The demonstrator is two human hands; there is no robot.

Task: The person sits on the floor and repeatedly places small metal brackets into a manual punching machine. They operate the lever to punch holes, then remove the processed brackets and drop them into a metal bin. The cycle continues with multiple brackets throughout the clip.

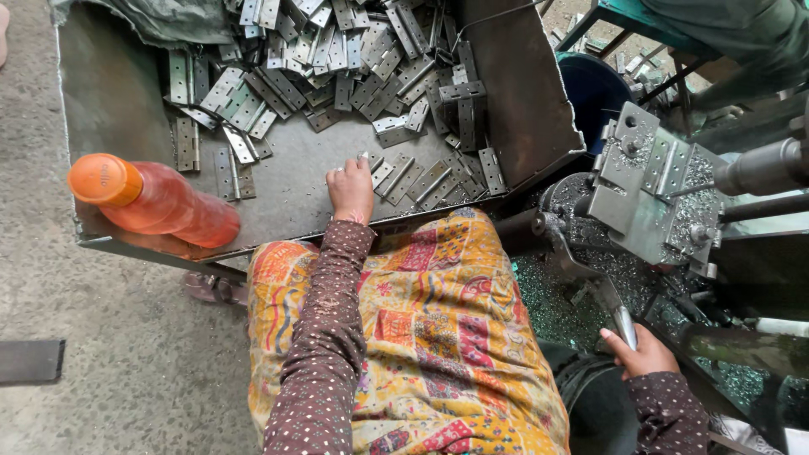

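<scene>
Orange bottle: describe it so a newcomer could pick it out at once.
Start at the metal tray heaped with flat grey hinges. The orange bottle lies on its side at the tray's near left corner, the only round, coloured thing there.

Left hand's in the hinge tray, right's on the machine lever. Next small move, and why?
Probably close the left hand on one of the loose hinges at its fingertips and lift it clear. The fingers rest flat on the metal tray without gripping anything, single hinges lie right beside them, and the right hand already grips the lever handle below the machine's jig.
</scene>
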